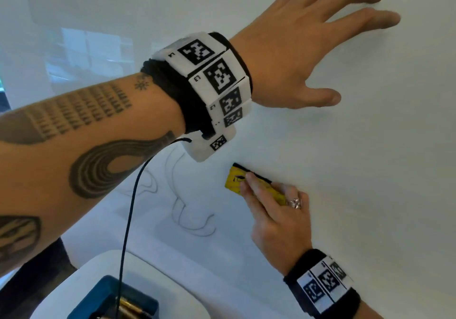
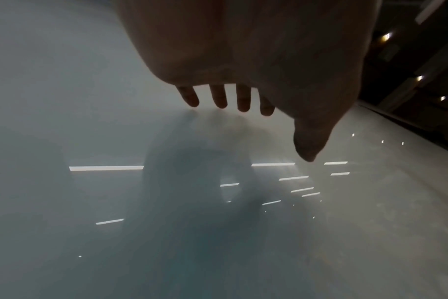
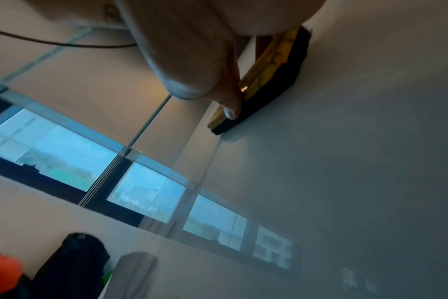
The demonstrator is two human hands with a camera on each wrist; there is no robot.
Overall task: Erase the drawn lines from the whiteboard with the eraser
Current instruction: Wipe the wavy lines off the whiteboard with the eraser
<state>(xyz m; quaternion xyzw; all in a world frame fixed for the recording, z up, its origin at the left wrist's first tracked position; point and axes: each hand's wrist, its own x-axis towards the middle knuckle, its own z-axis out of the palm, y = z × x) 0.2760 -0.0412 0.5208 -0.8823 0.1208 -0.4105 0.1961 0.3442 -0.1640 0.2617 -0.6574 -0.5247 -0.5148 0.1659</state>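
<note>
Saw at far left a tattooed forearm (image 1: 74, 158) reaching up and to the right across the head view; below it, made out a blue tray (image 1: 103, 294) holding brass-coloured pieces too blurred to name, set on a white rounded surface (image 1: 74, 281); followed a thin black cable (image 1: 130, 207) from the tray area up to the left wristband (image 1: 214, 76), black with white marker tiles; found the drawn lines (image 1: 183, 210), thin grey loops, on the lower middle of the whiteboard (image 1: 370, 146), under that wristband and just left of the eraser (image 1: 234, 180); placed the eraser, yellow on the back and black on the felt side, flat against the board, close beside the loops but not over them; further right and higher, noted the left grip (image 1: 308, 42) spread wide, fingers straight and apart, palm towards the board and holding nothing; in the left wrist view, saw its fingers (image 2: 218, 97) extended close to the glossy surface, though could not tell for certain whether the tips touched; below, found the right grip (image 1: 274, 220) clamped on the eraser, fingers along its yellow back, a silver ring (image 1: 296, 203) on one finger; in the right wrist view, saw the eraser (image 3: 274, 76) with its black felt pressed to the board and a fingertip (image 3: 230, 109) pinching its near edge; at lower right, noted the right wristband (image 1: 323, 286), also black with marker tiles
</note>
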